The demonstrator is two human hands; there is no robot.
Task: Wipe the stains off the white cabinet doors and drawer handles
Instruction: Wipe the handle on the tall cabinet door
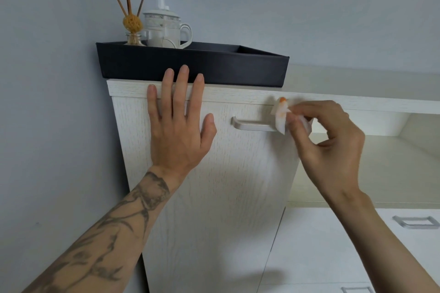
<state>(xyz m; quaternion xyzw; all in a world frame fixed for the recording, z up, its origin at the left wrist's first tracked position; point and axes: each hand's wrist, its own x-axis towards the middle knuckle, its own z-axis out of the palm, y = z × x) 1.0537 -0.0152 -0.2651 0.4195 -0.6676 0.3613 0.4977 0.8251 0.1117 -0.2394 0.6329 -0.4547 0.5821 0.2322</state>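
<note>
- The left hand [177, 123] is being held spread and flat against the white cabinet door [214, 185], its fingertips lying over the door's top edge just below the black tray [226, 69]; nothing is being gripped by it, and the door appears to be steadied.
- A white wipe [281, 116] is being pinched between thumb and fingertips of the right hand [331, 140], the remaining fingers being curled in behind it.
- Orange marks are being shown on the upper part of the wipe, so some stain is judged to have been lifted already.
- The wipe is being pressed at the right end of the metal handle [252, 125], near the door's upper right corner.
- The handle's long axis is lying horizontally, running leftward from the right hand toward the left thumb; the uncovered length is lying between the two hands.
- The right hand is nearer the handle's right end and is carrying the wipe, so a leftward stroke along the bar is judged to be what the next move calls for.
- Whether stain is remaining under the wipe cannot be told, since that spot is being covered.
- Further drawer handles [415, 222] are being left untouched at lower right, below the open shelf [381, 162], well apart from both hands.
- A lidded mug [164, 28] and a reed diffuser [133, 28] are standing in the tray.
</note>
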